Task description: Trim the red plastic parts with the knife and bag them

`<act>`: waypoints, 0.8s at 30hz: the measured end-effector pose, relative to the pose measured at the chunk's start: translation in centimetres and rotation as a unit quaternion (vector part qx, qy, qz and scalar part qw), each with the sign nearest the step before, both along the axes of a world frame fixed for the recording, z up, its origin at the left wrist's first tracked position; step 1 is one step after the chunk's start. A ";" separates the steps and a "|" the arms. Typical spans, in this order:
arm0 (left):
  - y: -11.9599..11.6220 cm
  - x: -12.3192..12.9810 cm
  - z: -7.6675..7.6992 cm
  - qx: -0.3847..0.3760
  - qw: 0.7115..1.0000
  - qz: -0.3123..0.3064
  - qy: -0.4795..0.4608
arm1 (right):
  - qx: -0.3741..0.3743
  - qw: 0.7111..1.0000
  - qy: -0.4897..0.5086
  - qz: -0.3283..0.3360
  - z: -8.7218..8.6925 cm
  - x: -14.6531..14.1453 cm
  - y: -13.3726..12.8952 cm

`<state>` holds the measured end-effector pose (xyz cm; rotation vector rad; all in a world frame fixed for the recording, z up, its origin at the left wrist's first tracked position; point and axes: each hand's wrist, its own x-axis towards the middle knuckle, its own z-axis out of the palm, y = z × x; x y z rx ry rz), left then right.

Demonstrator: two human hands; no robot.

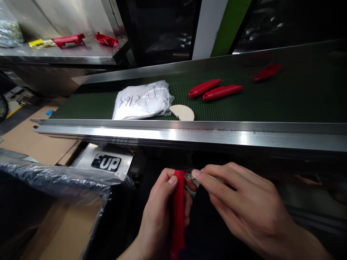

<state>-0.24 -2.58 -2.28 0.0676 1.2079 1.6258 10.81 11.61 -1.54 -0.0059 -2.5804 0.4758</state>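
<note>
Right, the action is found at 6 o'clock from the middle of the view, where a slim red part is stood nearly upright in the left hand. It is gripped firmly there: the thumb is pressed along the near side by the upper end, and the other fingers are curled around behind.

In from 4 o'clock comes the right hand, and a small metal tool is pinched at its fingertips, the tip aimed at the red part's upper right edge. Whether contact is made cannot quite be told; the tip is too small and partly covered.

Now, finesse is called for here. The red part is best braced low in the palm so that no wobble is allowed, and only light, short strokes should be used. The left fingertips, seen just beyond the tip, ought to be tucked out of its path. A steadier line would probably be gained if the 2 hands were lightly rested against each other.

Up at 2 o'clock, 2 red pieces are laid side by side on the green belt, with 1 more red piece farther out. At 10 o'clock a white packet is seen, with a notched cream disc just beside it.
</note>
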 end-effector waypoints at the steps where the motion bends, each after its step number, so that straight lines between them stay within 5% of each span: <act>1: 0.0 -0.1 0.0 -0.001 1.000 0.002 -0.002 | 0.002 1.000 -0.002 0.006 0.0 0.1 -0.1; 18: 1.7 -2.6 0.0 0.034 0.998 0.046 0.002 | 0.046 0.998 -0.022 0.040 -0.1 1.2 -2.9; 24: 1.9 -3.4 -0.2 0.026 0.996 0.080 -0.021 | -0.012 0.999 -0.016 0.044 0.0 1.6 -2.4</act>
